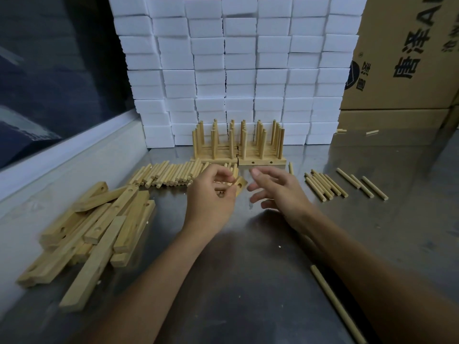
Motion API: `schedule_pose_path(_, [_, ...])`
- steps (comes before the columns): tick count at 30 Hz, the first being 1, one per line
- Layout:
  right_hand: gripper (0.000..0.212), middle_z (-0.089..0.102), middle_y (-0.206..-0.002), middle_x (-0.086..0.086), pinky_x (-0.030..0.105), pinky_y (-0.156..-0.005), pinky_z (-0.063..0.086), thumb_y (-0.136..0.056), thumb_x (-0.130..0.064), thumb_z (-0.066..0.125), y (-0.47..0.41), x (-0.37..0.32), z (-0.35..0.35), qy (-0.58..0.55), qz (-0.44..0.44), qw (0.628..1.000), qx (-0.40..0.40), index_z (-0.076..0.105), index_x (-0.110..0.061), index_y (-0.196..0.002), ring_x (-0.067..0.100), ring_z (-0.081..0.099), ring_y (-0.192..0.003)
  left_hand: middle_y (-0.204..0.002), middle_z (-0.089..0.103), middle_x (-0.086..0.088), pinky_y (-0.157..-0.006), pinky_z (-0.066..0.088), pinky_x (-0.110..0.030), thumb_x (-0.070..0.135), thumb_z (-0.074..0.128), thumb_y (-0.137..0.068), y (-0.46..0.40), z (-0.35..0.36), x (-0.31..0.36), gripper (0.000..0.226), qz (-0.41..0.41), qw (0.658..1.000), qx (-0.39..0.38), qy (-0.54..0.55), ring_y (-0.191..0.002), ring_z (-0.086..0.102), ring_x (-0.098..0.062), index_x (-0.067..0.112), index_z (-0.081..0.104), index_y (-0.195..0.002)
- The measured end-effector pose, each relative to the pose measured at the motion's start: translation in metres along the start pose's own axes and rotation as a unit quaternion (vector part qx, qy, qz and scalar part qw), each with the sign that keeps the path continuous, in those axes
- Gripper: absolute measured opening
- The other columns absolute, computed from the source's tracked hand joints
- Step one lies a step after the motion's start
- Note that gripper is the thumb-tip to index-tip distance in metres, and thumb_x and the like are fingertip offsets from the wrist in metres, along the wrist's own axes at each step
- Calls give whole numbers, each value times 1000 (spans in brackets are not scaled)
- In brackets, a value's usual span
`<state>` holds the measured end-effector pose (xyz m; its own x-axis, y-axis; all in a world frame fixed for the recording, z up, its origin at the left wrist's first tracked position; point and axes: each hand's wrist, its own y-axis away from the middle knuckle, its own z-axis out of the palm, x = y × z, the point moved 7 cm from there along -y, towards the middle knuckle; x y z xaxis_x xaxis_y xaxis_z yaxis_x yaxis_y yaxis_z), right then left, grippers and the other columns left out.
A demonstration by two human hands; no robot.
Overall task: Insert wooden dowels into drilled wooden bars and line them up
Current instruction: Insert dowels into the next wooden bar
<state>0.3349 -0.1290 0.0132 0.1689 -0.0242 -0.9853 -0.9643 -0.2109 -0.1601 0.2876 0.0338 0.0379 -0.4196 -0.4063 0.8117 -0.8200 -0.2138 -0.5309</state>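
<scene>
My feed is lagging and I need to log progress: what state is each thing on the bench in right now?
Left hand: fingers curled over a drilled bar, blurred.
Right hand: open, fingers spread, holding nothing.
Finished bars: lined up, dowels standing upright.
Loose bar pile: lying jumbled, no dowels in them.
Dowel heap: lying flat, not inserted.
Dowels on the right: lying flat, loose.
White blocks: stacked in a wall.
</scene>
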Motion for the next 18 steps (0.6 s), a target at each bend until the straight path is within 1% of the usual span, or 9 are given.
schedule_pose_path(2, [24, 75, -82, 2, 24, -59, 52, -86, -32, 74, 0, 2, 12, -27, -5, 999, -24, 72, -15, -103, 16, 70, -69, -87, 67, 8, -63, 52, -12, 3, 75, -81, 1, 3, -1, 31, -12, 1000, -11, 20, -74, 67, 0, 30, 59, -86])
schedule_pose_path(4, [14, 73, -75, 3, 23, -58, 53, -85, -16, 76, -1, 6, 17, -54, -6, 998, -20, 73, -8, -96, 12, 66, -64, -87, 66, 7, -63, 51, -12, 6, 76, -81, 2, 4, -5, 30, -32, 999, -15, 15, -73, 67, -1, 30, 58, -87])
schedule_pose_path(6, [16, 71, -72, 4, 22, -61, 54, -79, -16, 78, -1, 9, 18, -81, -1, 997, -12, 74, -8, -92, 11, 64, -63, -88, 66, 7, -64, 55, -21, 17, 77, -83, 1, 3, -10, 23, -68, 997, -30, -21, -70, 67, -5, 30, 59, -89])
schedule_pose_path(8, [28, 73, -79, 6, 23, -65, 55, -70, -25, 80, -2, 9, 14, -111, 1, 994, -2, 75, -8, -92, 12, 66, -69, -83, 68, 5, -57, 57, -28, 30, 72, -88, 2, 5, -18, 12, -124, 987, -84, -50, -61, 68, -12, 27, 60, -90])
schedule_pose_path(9, [33, 75, -83, 6, 23, -67, 56, -68, -28, 80, -3, 9, 11, -122, 0, 993, 10, 76, -8, -94, 13, 67, -72, -79, 70, 3, -51, 56, -28, 33, 66, -92, 4, 9, -22, 9, -155, 979, -122, -45, -54, 67, -14, 25, 62, -92])
schedule_pose_path(11, [37, 76, -86, 7, 23, -69, 56, -67, -30, 81, -4, 10, 4, -132, 0, 991, 37, 75, -8, -96, 13, 70, -76, -73, 72, 1, -43, 51, -26, 34, 56, -99, 10, 18, -28, 15, -194, 961, -197, -11, -45, 63, -19, 20, 63, -98])
schedule_pose_path(13, [32, 76, -85, 8, 23, -69, 56, -72, -26, 82, -5, 13, 1, -133, 0, 990, 55, 74, -6, -96, 15, 70, -77, -72, 72, 1, -40, 46, -26, 29, 50, -102, 14, 24, -30, 17, -212, 948, -234, 34, -43, 59, -20, 16, 61, -102])
schedule_pose_path(16, [17, 77, -85, 7, 23, -71, 56, -81, -15, 79, -6, 15, 1, -112, -4, 992, 63, 74, -7, -95, 17, 72, -80, -70, 69, -2, -38, 40, -25, 24, 51, -102, 15, 24, -37, 18, -237, 941, -227, 82, -44, 54, -19, 11, 63, -101])
schedule_pose_path(18, [9, 77, -83, 4, 22, -67, 56, -84, -13, 78, -7, 14, 3, -78, -17, 995, 57, 73, -12, -92, 13, 72, -76, -69, 68, -4, -36, 38, -24, 20, 53, -101, 15, 23, -40, 17, -254, 936, -216, 114, -44, 52, -18, 7, 64, -100])
